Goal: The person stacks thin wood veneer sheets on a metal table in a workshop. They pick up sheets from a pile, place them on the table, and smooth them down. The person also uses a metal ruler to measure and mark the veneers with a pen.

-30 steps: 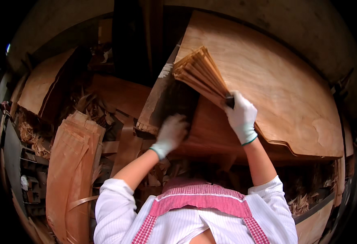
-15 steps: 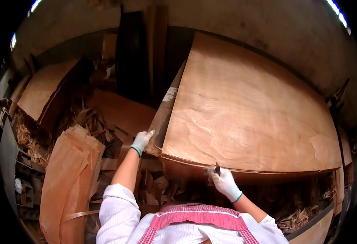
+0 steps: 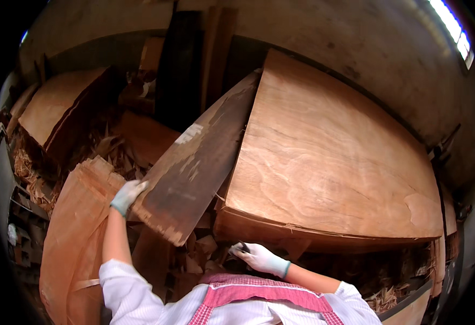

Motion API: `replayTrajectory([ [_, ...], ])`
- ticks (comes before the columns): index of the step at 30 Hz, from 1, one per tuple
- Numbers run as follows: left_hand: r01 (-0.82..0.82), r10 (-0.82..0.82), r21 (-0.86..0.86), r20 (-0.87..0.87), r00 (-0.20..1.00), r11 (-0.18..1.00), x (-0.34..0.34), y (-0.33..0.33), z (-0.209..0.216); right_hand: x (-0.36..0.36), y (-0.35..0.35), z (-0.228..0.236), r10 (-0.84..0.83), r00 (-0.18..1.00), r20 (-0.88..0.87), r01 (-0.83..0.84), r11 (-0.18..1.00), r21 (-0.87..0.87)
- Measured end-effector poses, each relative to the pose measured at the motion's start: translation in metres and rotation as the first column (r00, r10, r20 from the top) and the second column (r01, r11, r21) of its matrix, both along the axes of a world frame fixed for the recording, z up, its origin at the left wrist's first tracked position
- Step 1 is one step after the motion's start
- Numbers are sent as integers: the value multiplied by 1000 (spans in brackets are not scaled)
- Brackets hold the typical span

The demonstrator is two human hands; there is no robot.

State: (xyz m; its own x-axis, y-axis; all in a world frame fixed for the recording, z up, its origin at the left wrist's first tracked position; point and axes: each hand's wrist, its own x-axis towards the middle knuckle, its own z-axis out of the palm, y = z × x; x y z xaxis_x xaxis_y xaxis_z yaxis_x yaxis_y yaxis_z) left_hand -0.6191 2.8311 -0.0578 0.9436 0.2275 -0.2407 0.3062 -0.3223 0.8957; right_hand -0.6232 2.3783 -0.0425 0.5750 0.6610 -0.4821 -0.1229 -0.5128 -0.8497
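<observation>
Just before the pink apron (image 3: 259, 294), the right hand (image 3: 261, 258) is holding a small dark tool (image 3: 241, 247) in curled fingers. Farther left, above piled wood strips (image 3: 75, 227), the left hand (image 3: 129, 195) is gripping a dark board's (image 3: 194, 173) edge. This board is showing a whitish patch (image 3: 188, 134) and slanting beside the stacked sheets (image 3: 329, 157); beyond, a black panel (image 3: 178, 70) is standing.

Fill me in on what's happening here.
A person in white gloves has their left hand on the edge of a long, dark board, which slants beside a large stack of wood sheets. Their right hand holds a small dark tool near the stack's front. Long wood strips lie piled at the left.
</observation>
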Motion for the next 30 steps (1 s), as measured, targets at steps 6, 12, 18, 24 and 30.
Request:
replayTrajectory([
  [6,-73,77,397,5,997,915,-189,37,-19,13,94,-74,-56,993,-101,83,954,289],
  [12,-430,468,244,-124,875,869,-410,8,-7,-4,151,-63,-243,817,-523,469,807,358],
  [18,-699,791,375,-218,571,608,-489,-105,28,-49,181,-48,54,903,-426,101,938,331],
  [24,-707,798,393,-137,587,588,-453,-137,32,-20,177,-12,-17,940,-341,161,902,399],
  [30,-630,600,317,199,775,709,-288,-106,37,84,126,62,-396,911,-114,401,785,473],
])
